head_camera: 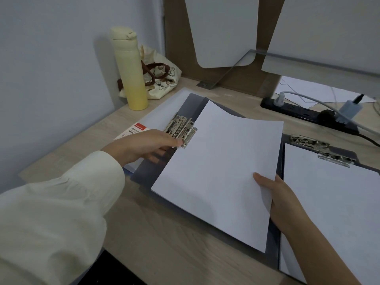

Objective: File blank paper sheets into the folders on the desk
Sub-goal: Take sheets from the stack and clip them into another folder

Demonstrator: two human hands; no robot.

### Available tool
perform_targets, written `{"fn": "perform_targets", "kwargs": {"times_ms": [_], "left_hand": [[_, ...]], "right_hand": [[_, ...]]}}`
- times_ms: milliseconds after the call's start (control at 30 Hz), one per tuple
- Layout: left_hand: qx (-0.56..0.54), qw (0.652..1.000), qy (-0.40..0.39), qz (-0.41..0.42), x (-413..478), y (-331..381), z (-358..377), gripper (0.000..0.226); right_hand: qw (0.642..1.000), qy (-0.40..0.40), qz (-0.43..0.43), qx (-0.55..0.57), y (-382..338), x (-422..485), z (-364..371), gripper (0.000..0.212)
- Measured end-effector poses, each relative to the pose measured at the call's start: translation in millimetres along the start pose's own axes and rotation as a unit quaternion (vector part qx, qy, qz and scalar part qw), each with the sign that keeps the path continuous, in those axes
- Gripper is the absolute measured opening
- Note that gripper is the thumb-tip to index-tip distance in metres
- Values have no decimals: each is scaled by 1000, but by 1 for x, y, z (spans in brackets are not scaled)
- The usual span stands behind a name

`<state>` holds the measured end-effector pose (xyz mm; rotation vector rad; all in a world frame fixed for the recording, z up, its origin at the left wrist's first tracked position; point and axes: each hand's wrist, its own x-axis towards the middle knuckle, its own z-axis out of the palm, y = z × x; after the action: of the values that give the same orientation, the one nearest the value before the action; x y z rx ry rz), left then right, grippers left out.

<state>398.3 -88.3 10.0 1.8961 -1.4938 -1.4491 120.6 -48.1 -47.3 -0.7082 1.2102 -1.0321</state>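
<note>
A blank white sheet (218, 171) lies tilted over an open dark grey folder (148, 171) in the middle of the desk. My right hand (281, 200) pinches the sheet's right edge, thumb on top. My left hand (144, 145) reaches to the folder's metal clip (181, 128), its fingers touching the clip's lever beside the sheet's upper left edge. A second dark folder (349, 153) at the right holds a white sheet (337, 202) under its own metal clip (322, 149).
A yellow bottle (131, 73) and a cloth bag (162, 79) stand at the back left. A black power strip (304, 112) with plugs and cables lies at the back right, loose papers (308, 91) behind it. A labelled folder cover (148, 120) lies under the open folder.
</note>
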Motion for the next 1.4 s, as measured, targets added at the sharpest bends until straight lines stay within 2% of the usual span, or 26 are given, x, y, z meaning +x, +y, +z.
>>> {"fn": "perform_targets", "kwargs": {"times_ms": [100, 267, 367, 433, 500, 567, 633, 700, 800, 900, 967, 1067, 1167, 1300, 1400], "left_hand": [[14, 999, 30, 23, 2, -2, 5, 19], [3, 999, 28, 26, 2, -4, 7, 20], [-15, 999, 25, 35, 1, -7, 10, 25], [-41, 997, 41, 45, 0, -10, 13, 23], [-66, 994, 67, 63, -7, -9, 18, 19], [-75, 988, 97, 92, -14, -6, 20, 19], [-124, 979, 107, 125, -27, 4, 25, 17], [-203, 962, 88, 160, -45, 22, 36, 20], [-265, 942, 44, 200, -68, 50, 64, 27], [-199, 934, 56, 293, -84, 75, 100, 23], [-175, 929, 25, 324, -90, 92, 124, 26], [-127, 931, -19, 341, -92, 103, 156, 26], [-98, 934, -51, 340, -83, 105, 191, 35], [-48, 958, -71, 273, -66, 94, 227, 39], [-26, 982, -60, 176, -53, 79, 243, 50]], "right_hand": [[1000, 2, 2, -4, 1, 1, -1, 18], [1000, 4, 2, -19, 1, 2, -1, 18], [991, 68, -27, -114, 3, 4, -1, 29], [960, 123, -94, -235, 1, 4, -1, 41], [905, 133, -146, -378, 0, 0, -2, 46], [840, 100, -150, -511, -2, -8, -1, 39], [808, 44, -139, -571, -3, -14, -1, 42], [822, 4, -135, -554, -10, -22, -2, 47], [890, -31, -110, -442, -30, -38, -8, 42], [953, -74, -79, -283, -55, -56, -23, 39], [976, -90, -84, -180, -71, -70, -39, 39], [983, -77, -133, -100, -93, -93, -71, 56], [986, -72, -147, -33, -106, -117, -105, 61], [984, -69, -162, 18, -108, -146, -145, 52], [991, 29, -134, -12, -98, -154, -176, 32]]}}
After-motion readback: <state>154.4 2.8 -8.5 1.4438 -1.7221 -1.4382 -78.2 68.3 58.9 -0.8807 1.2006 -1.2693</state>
